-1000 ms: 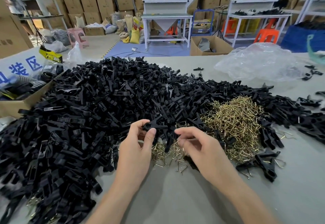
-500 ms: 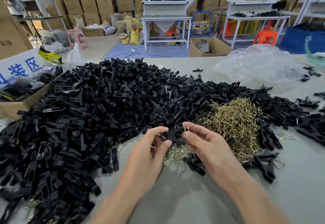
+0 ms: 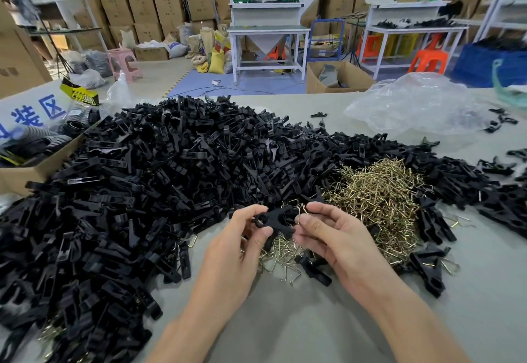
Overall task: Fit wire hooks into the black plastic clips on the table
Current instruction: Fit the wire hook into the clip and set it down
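Observation:
My left hand (image 3: 239, 245) pinches a black plastic clip (image 3: 275, 218) between thumb and fingers, held just above the table. My right hand (image 3: 333, 237) pinches a brass-coloured wire hook (image 3: 300, 211) at the clip's right end. A huge heap of black clips (image 3: 148, 180) covers the left and middle of the grey table (image 3: 285, 328). A mound of loose wire hooks (image 3: 379, 191) lies right of my hands, with more hooks (image 3: 282, 254) scattered under them.
A cardboard box (image 3: 25, 174) with dark parts stands at the table's left edge. A crumpled clear plastic bag (image 3: 419, 106) lies at the back right. Several clips with hooks fitted (image 3: 430, 265) lie right of my right hand. Workbenches and stacked cartons fill the background.
Both hands have lifted the clip off the pile and drawn it toward me. The left hand has turned the clip sideways while the right hand has brought a wire hook to its end.

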